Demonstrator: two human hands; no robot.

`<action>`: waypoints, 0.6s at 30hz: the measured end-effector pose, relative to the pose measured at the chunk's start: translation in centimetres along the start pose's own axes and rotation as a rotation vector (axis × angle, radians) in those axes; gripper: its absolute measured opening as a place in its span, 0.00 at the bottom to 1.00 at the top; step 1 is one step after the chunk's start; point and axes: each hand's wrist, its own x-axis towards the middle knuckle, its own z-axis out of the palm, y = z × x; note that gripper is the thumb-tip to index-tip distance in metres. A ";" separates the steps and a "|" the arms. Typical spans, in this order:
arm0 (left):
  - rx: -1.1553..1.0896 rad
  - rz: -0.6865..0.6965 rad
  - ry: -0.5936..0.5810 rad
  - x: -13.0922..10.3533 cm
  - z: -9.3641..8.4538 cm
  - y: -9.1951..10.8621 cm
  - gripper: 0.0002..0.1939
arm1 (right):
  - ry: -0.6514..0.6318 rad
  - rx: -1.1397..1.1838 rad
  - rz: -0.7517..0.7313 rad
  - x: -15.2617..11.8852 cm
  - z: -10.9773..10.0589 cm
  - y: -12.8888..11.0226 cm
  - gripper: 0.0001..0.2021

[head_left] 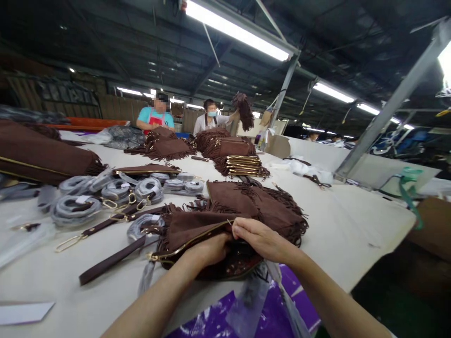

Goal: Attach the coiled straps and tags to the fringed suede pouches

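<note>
The brown fringed bag [197, 224] lies on the near part of the surface [334, 216], right at both hands, its long axis running left to right and its mouth gaping toward the near side. The zip edge [186, 245] starts from a metal zip pull [152, 256] at the near left corner and slants far and right until it meets the right hand [260, 237]. That hand's grip is pinched on the rim, thumb against curled fingers, with the far lip raised from the lower one. The left hand [213, 251] enters the mouth from the near side, just left of the right hand, and its fingers vanish inside; whether that grip is clenched or released, I cannot tell. The left hand is thus the one nearer the bag's inside, while the right is at the rim, and more of the visible length stretches left of both. Just beyond, on the far right side, lie other fringed bags [257, 204]; I cannot tell whether they touch it. A dark strap [112, 261] lies near on the left, with coiled straps [75, 211] in clear wrapping farther left, and purple plastic [275, 310] spreads on the near side.
</note>
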 end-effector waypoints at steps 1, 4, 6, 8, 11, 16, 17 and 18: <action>-0.034 0.027 -0.003 0.2 0.4 -0.2 0.22 | 0.000 0.013 -0.002 -0.1 0.1 0.3 0.13; -0.133 0.083 0.036 0.4 1.8 -0.5 0.24 | 0.017 0.027 -0.018 -0.4 0.3 1.3 0.13; -0.163 0.079 0.055 0.5 2.3 -0.4 0.24 | 0.033 0.026 -0.032 -0.5 0.3 1.7 0.13; -0.158 0.031 0.051 0.7 2.6 -0.2 0.23 | 0.024 0.030 -0.033 -0.5 0.1 1.8 0.13; -0.152 -0.051 0.085 1.1 2.9 0.1 0.20 | -0.004 -0.008 -0.009 -0.7 -0.3 1.8 0.14; -0.154 -0.092 0.154 1.5 3.7 0.2 0.18 | -0.115 -0.357 0.087 -1.4 -0.8 2.1 0.13; -0.156 -0.103 0.163 1.6 3.9 0.2 0.19 | -0.145 -0.462 0.108 -1.5 -0.7 2.2 0.13; -0.158 -0.112 0.172 1.6 4.1 0.2 0.19 | -0.162 -0.556 0.124 -1.7 -0.6 2.3 0.12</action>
